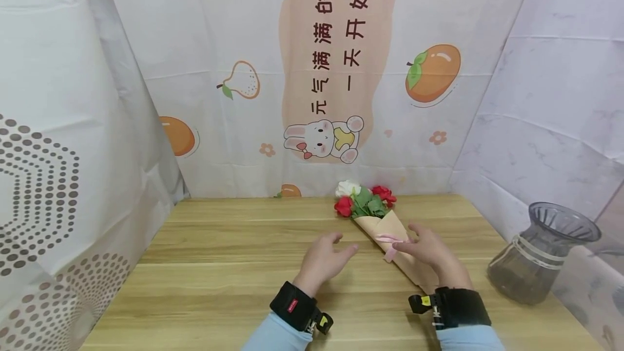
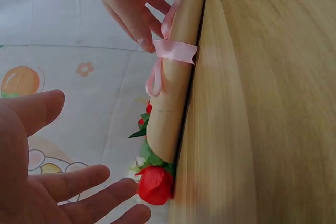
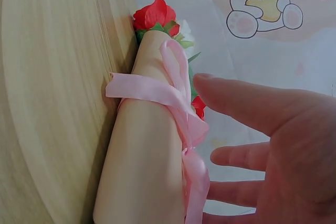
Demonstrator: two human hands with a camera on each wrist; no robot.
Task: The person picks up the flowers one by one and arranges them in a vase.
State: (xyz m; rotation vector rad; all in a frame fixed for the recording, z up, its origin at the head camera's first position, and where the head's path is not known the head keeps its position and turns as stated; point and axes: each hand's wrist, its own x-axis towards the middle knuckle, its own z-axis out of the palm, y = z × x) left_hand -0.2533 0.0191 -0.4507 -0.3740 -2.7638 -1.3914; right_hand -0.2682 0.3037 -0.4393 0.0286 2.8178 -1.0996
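Note:
A bouquet (image 1: 385,229) lies on the wooden table, red and white flowers (image 1: 363,199) at its far end, wrapped in tan paper (image 3: 142,156). A pink ribbon (image 3: 152,90) is tied round the paper in a bow. My right hand (image 1: 431,251) hovers over the wrapping beside the bow, fingers spread and holding nothing. To the left of the bouquet is my left hand (image 1: 324,259), its fingers apart and nothing in it. In the left wrist view the left fingertips (image 2: 126,186) reach toward a red rose (image 2: 156,184).
A grey glass vase (image 1: 531,256) with a flared rim and cord round its neck stands at the table's right edge. Printed cloth (image 1: 234,140) hangs behind the table (image 1: 219,264), and more cloth hangs at both sides.

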